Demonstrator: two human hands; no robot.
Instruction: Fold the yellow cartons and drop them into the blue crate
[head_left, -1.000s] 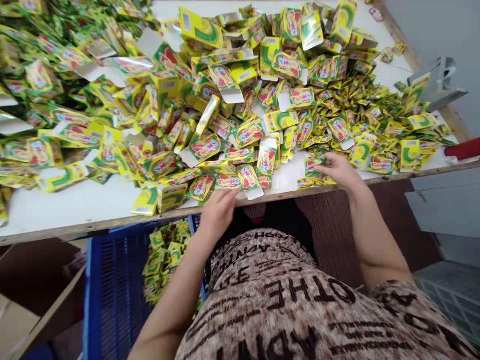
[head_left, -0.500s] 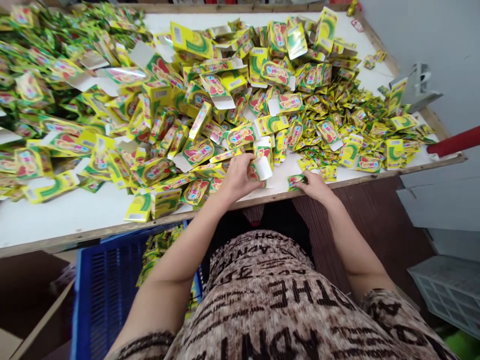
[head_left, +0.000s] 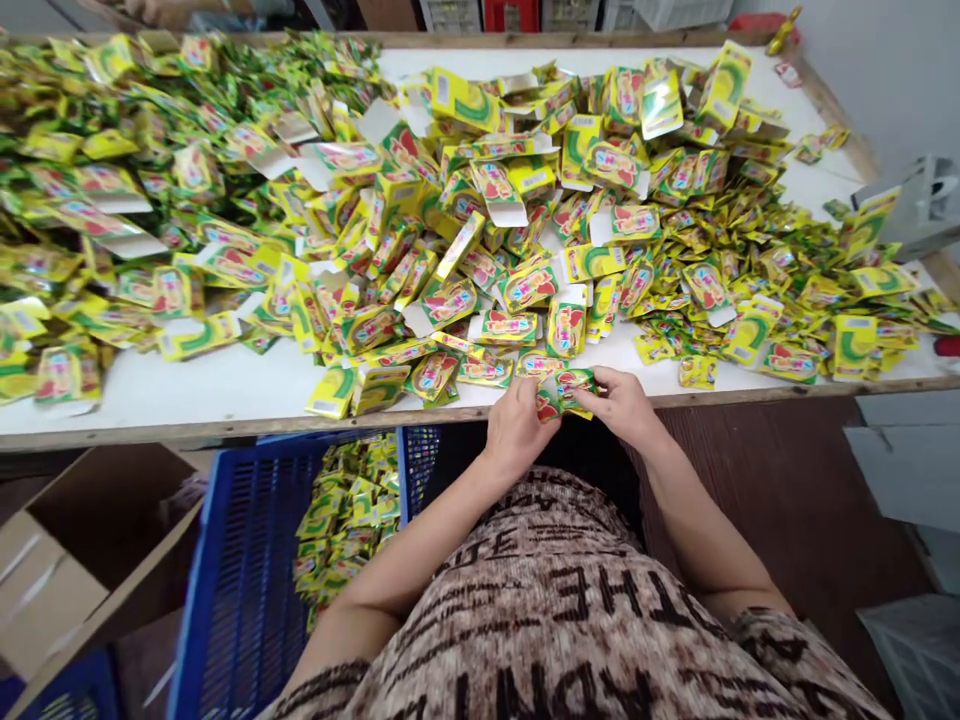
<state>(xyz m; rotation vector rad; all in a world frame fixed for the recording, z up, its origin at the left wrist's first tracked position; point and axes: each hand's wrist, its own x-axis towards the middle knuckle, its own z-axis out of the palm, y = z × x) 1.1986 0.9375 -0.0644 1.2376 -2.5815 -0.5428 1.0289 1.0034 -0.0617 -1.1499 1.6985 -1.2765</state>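
Note:
My left hand (head_left: pixel 516 422) is closed around a small yellow-green carton (head_left: pixel 547 402) with a red print, at the table's front edge. Against the carton's right end, my right hand (head_left: pixel 624 405) pinches a small green and yellow packet (head_left: pixel 576 382) between thumb and fingers. Carton and packet meet or overlap; whether the packet is partly inside I cannot tell. Just beyond my hands lie more printed cartons (head_left: pixel 568 325), some with white end flaps standing out. Right of them spreads a heap of small shiny packets (head_left: pixel 757 240).
The white table (head_left: pixel 187 395) has a raised wooden edge (head_left: pixel 247 428). Below it at left, a blue plastic crate (head_left: pixel 240 580) holds many yellow cartons (head_left: pixel 349 520). An open cardboard box (head_left: pixel 52 590) stands further left. A grey device (head_left: pixel 919 205) sits at the right edge.
My left hand has drawn a carton from the pile to the table edge. My right hand has brought its packet up to the carton. The view has shifted left.

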